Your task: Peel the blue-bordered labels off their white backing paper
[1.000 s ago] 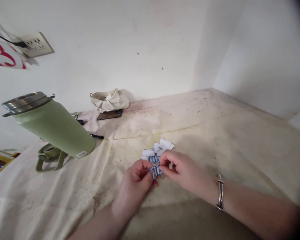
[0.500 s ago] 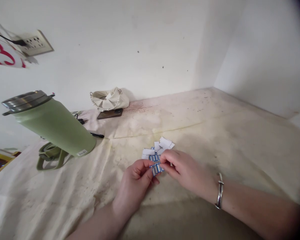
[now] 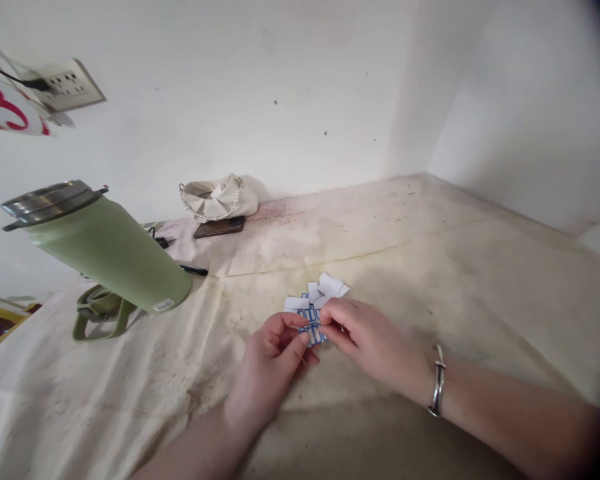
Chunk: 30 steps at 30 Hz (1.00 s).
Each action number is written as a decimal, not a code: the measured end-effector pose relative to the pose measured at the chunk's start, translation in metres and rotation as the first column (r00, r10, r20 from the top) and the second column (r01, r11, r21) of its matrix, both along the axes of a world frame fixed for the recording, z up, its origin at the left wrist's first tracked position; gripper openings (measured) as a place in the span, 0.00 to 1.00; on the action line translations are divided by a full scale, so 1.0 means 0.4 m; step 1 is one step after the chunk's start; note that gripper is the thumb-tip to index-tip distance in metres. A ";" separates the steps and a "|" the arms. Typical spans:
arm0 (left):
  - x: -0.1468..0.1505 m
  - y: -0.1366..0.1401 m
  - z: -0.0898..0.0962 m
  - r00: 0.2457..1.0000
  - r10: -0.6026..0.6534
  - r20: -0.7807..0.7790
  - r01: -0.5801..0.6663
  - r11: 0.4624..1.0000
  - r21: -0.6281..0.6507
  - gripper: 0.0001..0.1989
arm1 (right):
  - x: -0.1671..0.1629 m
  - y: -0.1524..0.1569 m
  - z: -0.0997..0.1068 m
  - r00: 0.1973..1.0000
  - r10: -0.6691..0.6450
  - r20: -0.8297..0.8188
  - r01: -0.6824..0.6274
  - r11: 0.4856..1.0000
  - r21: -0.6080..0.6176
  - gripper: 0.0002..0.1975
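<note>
A small paper piece [image 3: 316, 334] printed with blue-outlined boxes, like a label sheet, is held above the table. My left hand [image 3: 275, 353] pinches its left side between thumb and fingers. At its right edge, my right hand [image 3: 355, 333], with a silver bracelet on the wrist, closes thumb and forefinger on it. Just beyond my fingers lies a loose pile of white paper slips [image 3: 331, 285], some overlapping, with more blue-outlined paper among them. The fingertips hide part of the held piece.
On the left stand a green tumbler [image 3: 110, 247] and its green lid with a loop [image 3: 103, 312]. Farther back are a white pleated bag [image 3: 220, 198], a phone [image 3: 220, 227] and a black pen [image 3: 194, 270]. A wrinkled cloth [image 3: 180, 373] covers the table, which meets walls behind and right.
The held paper has tilted slightly, and my left thumb has shifted a little over it. Both hands stay in nearly the same place.
</note>
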<state>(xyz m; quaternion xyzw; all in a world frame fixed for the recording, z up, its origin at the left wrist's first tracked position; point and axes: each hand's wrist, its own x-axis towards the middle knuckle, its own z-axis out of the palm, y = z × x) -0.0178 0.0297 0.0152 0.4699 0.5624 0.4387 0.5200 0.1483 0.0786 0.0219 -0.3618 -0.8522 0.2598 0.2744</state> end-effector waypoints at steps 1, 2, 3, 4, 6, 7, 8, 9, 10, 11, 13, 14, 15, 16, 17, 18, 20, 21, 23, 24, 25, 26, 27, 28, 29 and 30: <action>0.001 0.001 -0.001 1.000 0.003 -0.013 -0.004 1.000 -0.012 0.10 | 0.000 0.000 -0.002 1.000 -0.001 -0.010 0.001 1.000 -0.015 0.07; 0.002 0.002 -0.001 1.000 0.006 -0.026 -0.006 1.000 -0.020 0.08 | -0.001 0.000 -0.004 1.000 -0.005 -0.028 0.004 0.999 -0.042 0.06; 0.002 0.003 -0.001 1.000 0.007 -0.029 -0.008 1.000 -0.025 0.07 | -0.001 0.000 -0.006 0.999 -0.012 -0.050 0.008 0.997 -0.079 0.03; 0.003 0.004 -0.001 1.000 0.011 -0.021 -0.012 1.000 -0.024 0.07 | -0.002 0.000 -0.008 0.997 -0.021 -0.072 0.012 0.993 -0.120 0.05; 0.002 0.006 0.000 1.000 0.026 0.010 -0.026 1.000 -0.017 0.06 | -0.003 -0.001 -0.012 0.995 -0.025 -0.102 0.006 0.983 -0.182 0.19; 0.002 0.006 0.000 0.999 0.030 0.022 -0.030 0.999 -0.014 0.06 | -0.004 -0.001 -0.014 0.995 -0.016 -0.102 -0.004 0.981 -0.196 0.23; 0.001 0.007 0.001 0.999 0.033 0.029 -0.033 0.999 -0.012 0.06 | -0.004 -0.001 -0.014 0.995 -0.002 -0.097 -0.018 0.980 -0.197 0.24; 0.001 0.007 0.001 0.999 0.031 0.030 -0.031 0.999 -0.011 0.06 | -0.005 -0.001 -0.015 0.996 0.014 -0.092 -0.031 0.981 -0.191 0.22; 0.000 0.007 0.001 0.999 0.025 0.025 -0.025 1.000 -0.011 0.06 | -0.005 -0.001 -0.014 0.995 0.026 -0.092 -0.042 0.982 -0.184 0.19; 0.000 0.007 0.000 1.000 0.014 0.018 -0.014 1.000 -0.014 0.06 | -0.005 -0.001 -0.013 0.995 0.033 -0.096 -0.050 0.982 -0.182 0.16; 0.000 0.007 -0.001 1.000 0.002 0.002 -0.002 1.000 -0.019 0.07 | -0.006 0.001 -0.012 0.994 0.034 -0.108 -0.054 0.980 -0.190 0.12; 0.000 0.007 -0.002 1.000 0.004 -0.007 -0.004 1.000 -0.019 0.07 | -0.007 0.002 -0.012 0.993 0.027 -0.111 -0.049 0.979 -0.198 0.10; 0.000 0.006 -0.003 1.000 0.008 -0.014 -0.008 1.000 -0.018 0.07 | -0.008 0.002 -0.012 0.994 0.020 -0.110 -0.042 0.978 -0.205 0.08; 0.001 0.005 -0.004 1.000 0.015 -0.017 -0.015 1.000 -0.015 0.07 | -0.009 0.002 -0.012 0.994 0.015 -0.108 -0.038 0.977 -0.209 0.06; 0.002 0.004 -0.005 1.000 0.021 -0.016 -0.021 1.000 -0.011 0.07 | -0.010 0.002 -0.012 0.994 0.015 -0.106 -0.038 0.976 -0.213 0.05; 0.004 0.003 -0.005 1.000 0.022 -0.013 -0.022 1.000 -0.007 0.07 | -0.011 0.002 -0.012 0.994 0.019 -0.106 -0.041 0.976 -0.216 0.05; 0.006 0.002 -0.004 1.000 0.021 0.005 -0.021 1.000 -0.001 0.06 | -0.009 0.007 -0.013 0.992 0.010 -0.128 -0.036 0.978 -0.206 0.04; 0.007 0.002 -0.004 1.000 0.022 0.016 -0.022 1.000 0.003 0.05 | -0.007 0.013 -0.015 0.989 -0.011 -0.147 -0.016 0.983 -0.184 0.04; 0.008 0.002 -0.003 0.999 0.030 0.033 -0.030 1.000 0.009 0.04 | 0.004 0.035 -0.022 0.978 -0.094 -0.185 0.080 0.993 -0.084 0.05; 0.009 0.002 -0.003 0.999 0.035 0.035 -0.036 0.999 0.010 0.04 | 0.011 0.050 -0.027 0.971 -0.147 -0.191 0.147 0.989 -0.014 0.05; 0.009 0.002 -0.003 0.999 0.039 0.033 -0.039 0.999 0.010 0.05 | 0.019 0.067 -0.034 0.962 -0.201 -0.184 0.217 0.974 0.067 0.06; 0.009 0.002 -0.004 0.999 0.038 0.030 -0.038 0.999 0.007 0.05 | 0.027 0.084 -0.043 0.960 -0.241 -0.142 0.260 0.956 0.139 0.08; 0.008 0.002 -0.004 0.999 0.035 0.025 -0.035 0.999 0.003 0.05 | 0.034 0.100 -0.052 0.956 -0.279 -0.087 0.290 0.939 0.184 0.11; 0.008 0.002 -0.006 0.999 0.031 0.021 -0.031 1.000 -0.001 0.05 | 0.040 0.113 -0.060 0.952 -0.305 -0.036 0.306 0.929 0.208 0.14; 0.007 0.002 -0.007 0.999 0.027 0.017 -0.027 1.000 -0.004 0.05 | 0.043 0.123 -0.068 0.950 -0.311 0.014 0.301 0.929 0.217 0.17; 0.006 0.002 -0.009 1.000 0.025 0.016 -0.025 1.000 -0.006 0.05 | 0.045 0.129 -0.074 0.950 -0.306 0.058 0.287 0.933 0.219 0.19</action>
